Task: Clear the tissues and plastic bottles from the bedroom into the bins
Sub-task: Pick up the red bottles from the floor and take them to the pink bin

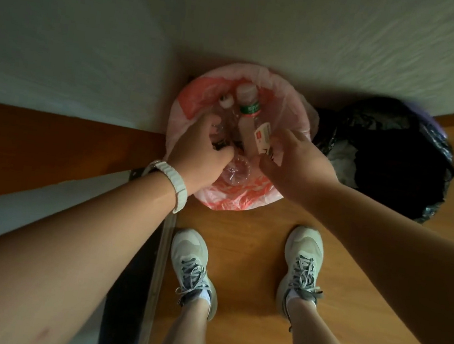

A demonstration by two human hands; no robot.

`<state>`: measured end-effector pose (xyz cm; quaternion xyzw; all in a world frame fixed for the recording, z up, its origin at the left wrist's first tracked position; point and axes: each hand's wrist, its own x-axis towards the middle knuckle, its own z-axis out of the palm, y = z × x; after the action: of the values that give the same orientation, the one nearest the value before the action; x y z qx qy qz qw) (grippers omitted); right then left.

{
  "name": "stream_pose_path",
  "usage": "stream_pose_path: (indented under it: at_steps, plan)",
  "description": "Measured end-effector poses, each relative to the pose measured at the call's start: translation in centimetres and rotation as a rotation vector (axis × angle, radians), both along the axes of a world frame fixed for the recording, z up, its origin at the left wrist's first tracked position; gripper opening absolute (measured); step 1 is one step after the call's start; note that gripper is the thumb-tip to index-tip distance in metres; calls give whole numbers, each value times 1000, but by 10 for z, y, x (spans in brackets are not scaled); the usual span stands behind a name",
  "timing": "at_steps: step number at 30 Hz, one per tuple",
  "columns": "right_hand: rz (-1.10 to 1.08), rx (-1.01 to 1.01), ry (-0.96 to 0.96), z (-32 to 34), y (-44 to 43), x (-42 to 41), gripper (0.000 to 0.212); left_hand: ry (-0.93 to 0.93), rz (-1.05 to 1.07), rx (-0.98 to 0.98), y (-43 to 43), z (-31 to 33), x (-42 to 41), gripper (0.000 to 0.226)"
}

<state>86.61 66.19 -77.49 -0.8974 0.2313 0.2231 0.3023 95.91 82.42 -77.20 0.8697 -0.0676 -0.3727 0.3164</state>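
Note:
A bin with a pink liner (293, 99) stands on the floor against the wall and holds several plastic bottles. One has a green label (250, 108), another a red and white label (263, 136). My left hand (200, 148), with a white wristband, reaches into the bin with its fingers curled around a clear plastic bottle (237, 171) whose base faces me. My right hand (297, 158) hovers over the bin's right side, fingers apart, just beside the red-labelled bottle. A second bin with a black bag (415, 133) stands to the right, with white tissues (343, 158) inside.
Both bins sit against a pale wall (240, 15) on a wooden floor (250, 247). My two feet in light sneakers (191, 256) stand just in front of the pink bin. A dark furniture edge (147, 262) runs along the left.

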Motion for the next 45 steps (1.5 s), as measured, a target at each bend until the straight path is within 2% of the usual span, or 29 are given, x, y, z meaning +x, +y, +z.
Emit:
stream_pose_path:
  at_steps: [3,11,16,20,25,31,38,45]
  plan:
    - [72,-59,-20,32,-2,-3,46,-79,-69,17,11,37,1,43]
    - [264,-182,-132,150,1,-9,44,-400,-395,56,32,153,-1,43]
    - [266,-248,-145,233,6,-18,54,-602,-553,57,40,238,-6,46]
    - [256,-299,-137,304,11,-27,60,-731,-587,75,48,306,-5,47]
    - [295,-381,-143,380,22,-50,52,-813,-642,60,61,375,-17,47]
    - [230,-460,-118,466,49,-81,44,-810,-577,46,75,452,-37,48]
    - [129,-518,-137,556,57,-115,56,-965,-759,-76,65,531,-44,49]
    - [37,-662,-180,620,21,-166,56,-1082,-895,-157,9,589,-68,54]
